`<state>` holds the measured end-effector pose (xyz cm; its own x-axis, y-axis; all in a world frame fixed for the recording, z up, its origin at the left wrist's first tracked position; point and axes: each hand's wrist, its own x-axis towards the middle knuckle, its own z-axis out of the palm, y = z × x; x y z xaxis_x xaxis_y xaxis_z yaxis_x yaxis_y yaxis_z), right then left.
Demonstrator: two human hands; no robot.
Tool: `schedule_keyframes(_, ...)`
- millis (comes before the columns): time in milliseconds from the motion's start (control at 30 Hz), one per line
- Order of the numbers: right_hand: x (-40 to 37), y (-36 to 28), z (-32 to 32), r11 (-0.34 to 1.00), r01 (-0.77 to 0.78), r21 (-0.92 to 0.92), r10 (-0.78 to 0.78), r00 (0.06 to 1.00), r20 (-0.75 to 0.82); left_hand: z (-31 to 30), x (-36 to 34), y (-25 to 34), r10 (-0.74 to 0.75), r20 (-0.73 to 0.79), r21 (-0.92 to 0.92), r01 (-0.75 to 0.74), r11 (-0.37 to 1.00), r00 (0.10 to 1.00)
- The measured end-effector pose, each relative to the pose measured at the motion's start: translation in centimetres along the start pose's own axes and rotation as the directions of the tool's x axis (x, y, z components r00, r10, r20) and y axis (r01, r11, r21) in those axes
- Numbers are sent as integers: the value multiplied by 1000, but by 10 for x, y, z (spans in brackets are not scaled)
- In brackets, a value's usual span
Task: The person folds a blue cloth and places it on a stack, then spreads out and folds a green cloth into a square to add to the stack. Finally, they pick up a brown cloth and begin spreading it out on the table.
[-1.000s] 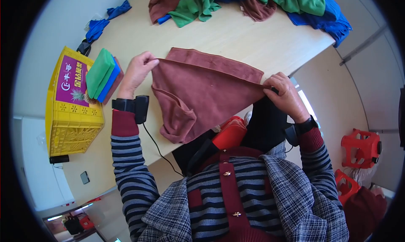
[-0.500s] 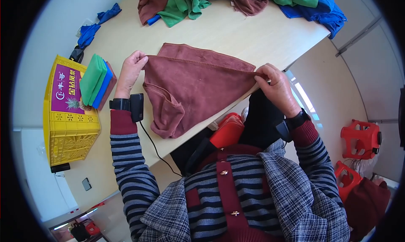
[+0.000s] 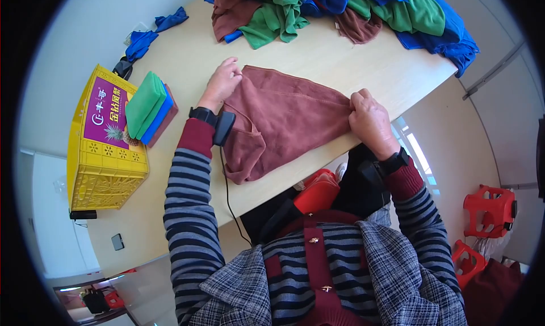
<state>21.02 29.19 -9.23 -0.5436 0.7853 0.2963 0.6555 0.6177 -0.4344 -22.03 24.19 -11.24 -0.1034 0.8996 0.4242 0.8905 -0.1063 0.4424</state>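
Note:
A brown cloth (image 3: 295,116) lies partly folded on the table in front of me, its lower left part bunched in loose folds. At its upper left corner is my left hand (image 3: 224,82), fingers closed on the edge; the exact grip is partly hidden. My right hand (image 3: 372,121) is closed round the cloth's right corner, near the table's front edge. Between the two hands the upper layer stretches across with a seam along it.
A heap of brown, green and blue cloths (image 3: 335,11) covers the table's far side. To the left, a yellow crate (image 3: 108,181) stands beside a stack of folded cloths (image 3: 149,107). A phone (image 3: 117,242) lies at the near left. Red stools (image 3: 487,211) stand on the floor at right.
My left hand has moved from the cloth's folded edge up to its upper left corner. The upper layer now lies nearer the back edge. My right hand still grips the right corner.

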Motion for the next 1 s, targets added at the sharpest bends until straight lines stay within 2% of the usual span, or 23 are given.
schedule_keyframes(33, 2, 1, 0, 1000, 11, -3, -11, 1000, 18, 5, 6, -2, 6, -6, -1, -6, 1000, 1000)
schedule_keyframes(133, 7, 2, -8, 999, 28, -22, -27, 998, 54, 16, 21, 8, 104, 127, 117, -119, 986, 986)
schedule_keyframes(167, 9, 3, -11, 999, 41, 5, -41, 995, 94, 20, 26, 11, 105, 121, 112, -119, 987, 987)
schedule_keyframes(267, 16, 3, -15, 996, 65, 63, -75, 981, 177, 22, 40, 26, 28, 296, 74, -52, 996, 955)
schedule_keyframes(300, 17, 3, -14, 996, 59, 65, -70, 981, 183, 22, 40, 25, 23, 297, 71, -46, 996, 955)
schedule_keyframes(400, 16, 4, -11, 996, 44, 72, -57, 979, 198, 23, 39, 29, -133, 318, 139, 93, 986, 939)
schedule_keyframes(433, 14, 5, -9, 993, 36, 116, -56, 983, 174, 20, 37, 30, -132, 321, 138, 92, 986, 938)
schedule_keyframes(533, 12, 12, -10, 979, 22, 201, -47, 991, 122, -10, 24, 39, -103, 198, -113, 127, 985, 975)
schedule_keyframes(567, 11, 16, -13, 959, 6, 282, -36, 994, 103, -26, 21, 45, -101, 197, -111, 124, 986, 975)
schedule_keyframes(633, 12, 21, -18, 897, -18, 442, -15, 997, 70, -65, 13, 63, -31, 98, -268, 56, 962, 995)
schedule_keyframes(667, 15, 22, -21, 895, -10, 446, -22, 998, 67, -83, 9, 74, -32, 93, -262, 55, 964, 995)
schedule_keyframes(767, 24, 13, -46, 776, 78, 626, -78, 997, -27, -132, -4, 103, -83, 14, -290, 83, 953, 996)
schedule_keyframes(833, 34, 4, -65, 772, 124, 623, -116, 992, -54, -160, -12, 113, -125, -74, -382, 88, 920, 989)
schedule_keyframes(933, 49, -15, -100, 762, 206, 614, -185, 978, -98, -200, -23, 138, -121, -179, -403, 40, 914, 976)
schedule_keyframes(1000, 60, -33, -126, 726, 406, 555, -315, 914, -257, -223, -30, 155, -118, -239, -409, 11, 912, 964)
